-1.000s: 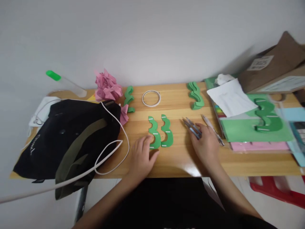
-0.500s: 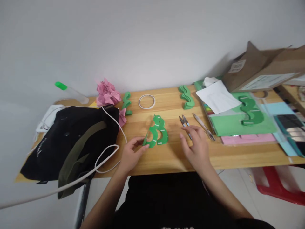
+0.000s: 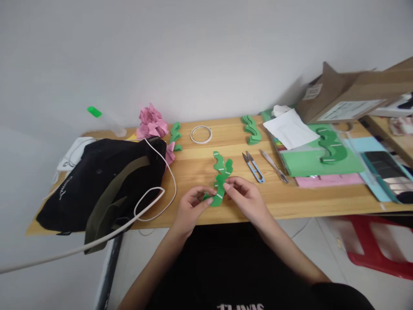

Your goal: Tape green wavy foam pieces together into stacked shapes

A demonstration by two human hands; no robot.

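Between my hands is a wavy green paper cutout (image 3: 220, 189) with small white strips on it. My left hand (image 3: 192, 206) pinches its lower left end between thumb and fingers. The thumb and fingers of my right hand (image 3: 244, 194) close on its right edge. Another wavy green cutout (image 3: 218, 160) shows just behind it on the table, partly covered. Thread snips (image 3: 253, 167) with blue handles lie to the right, beside a grey pen-like tool (image 3: 273, 165). A white roll of tape (image 3: 201, 135) lies farther back.
A black bag (image 3: 109, 185) with a white cable (image 3: 122, 226) fills the table's left side. Pink crumpled paper (image 3: 152, 122) and green cutouts (image 3: 251, 129) are at the back. Right are a white sheet (image 3: 290, 129), green paper (image 3: 322, 165), a cardboard box (image 3: 348, 97) and a red stool (image 3: 371, 245).
My right hand has moved left from beside the snips and now grips the cutout. My left hand has shifted right with the piece, which is now raised and turned.
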